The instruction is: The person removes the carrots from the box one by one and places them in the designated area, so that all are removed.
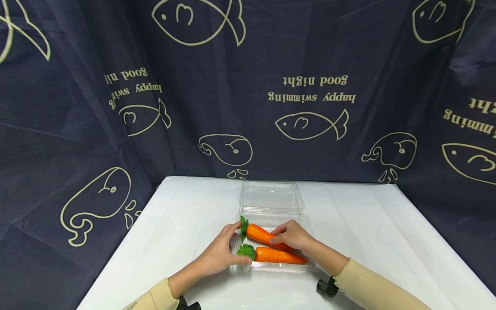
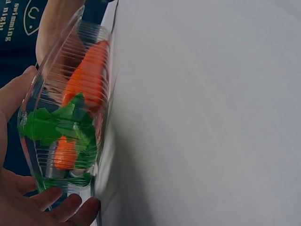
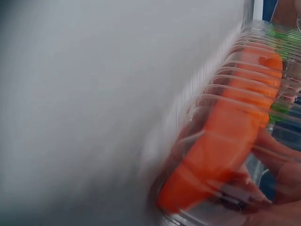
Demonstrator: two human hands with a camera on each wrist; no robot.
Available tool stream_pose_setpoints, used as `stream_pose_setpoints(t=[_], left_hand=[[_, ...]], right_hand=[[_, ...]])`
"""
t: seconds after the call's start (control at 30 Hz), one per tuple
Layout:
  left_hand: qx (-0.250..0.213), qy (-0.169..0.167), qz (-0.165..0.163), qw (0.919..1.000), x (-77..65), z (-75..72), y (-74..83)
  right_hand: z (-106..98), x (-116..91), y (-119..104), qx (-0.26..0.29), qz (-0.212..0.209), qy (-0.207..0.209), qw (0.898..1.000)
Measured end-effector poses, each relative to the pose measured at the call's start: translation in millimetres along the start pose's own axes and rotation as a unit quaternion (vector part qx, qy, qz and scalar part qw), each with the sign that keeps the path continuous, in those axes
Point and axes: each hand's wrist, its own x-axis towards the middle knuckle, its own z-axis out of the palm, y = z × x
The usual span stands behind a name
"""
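Note:
A clear plastic clamshell box (image 1: pixel 284 268) lies with its lid (image 1: pixel 271 196) folded back, and two orange carrots with green leafy tops are inside. The front carrot (image 1: pixel 280 255) lies along the near wall, leaves to the left. Behind it, the rear carrot (image 1: pixel 258 234) slants, its thin end toward the right. My right hand (image 1: pixel 293 235) reaches into the box and grips the rear carrot near that end. My left hand (image 1: pixel 220 255) holds the box's left end, thumb at the front corner and fingers farther back. Through the ribbed wall, the left wrist view shows green leaves (image 2: pixel 61 123).
The box stands on a white-covered table (image 1: pixel 174 215). A dark blue curtain (image 1: pixel 248 94) with fish and whale drawings hangs behind the table and along both sides. Black wrist devices (image 1: pixel 327 287) sit by the beige sleeves (image 1: pixel 372 284).

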Motion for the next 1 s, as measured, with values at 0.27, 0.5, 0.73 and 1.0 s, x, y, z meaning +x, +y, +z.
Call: stream_pose_setpoints(t=[0.27,0.5,0.73,1.0], left_hand=[[0.002,0.0,0.0,1.0,0.1,-1.5,2.2],[-0.001,0.001,0.002,1.0,0.3,-0.1,4.5],[-0.001,0.005,0.002,1.0,0.0,1.9,5.6],[0.006,0.007,0.005,0.9999,0.1,1.6,6.3]], right_hand=[[0.4,-0.4,-0.7,0.007,-0.003,0.001,1.0],[0.8,-1.1,-1.0,0.019,0.002,0.008,1.0],[0.4,0.0,-1.9,0.031,0.001,0.017,0.999],[-1.3,-0.2,-5.2,0.059,-0.004,0.021,0.998]])
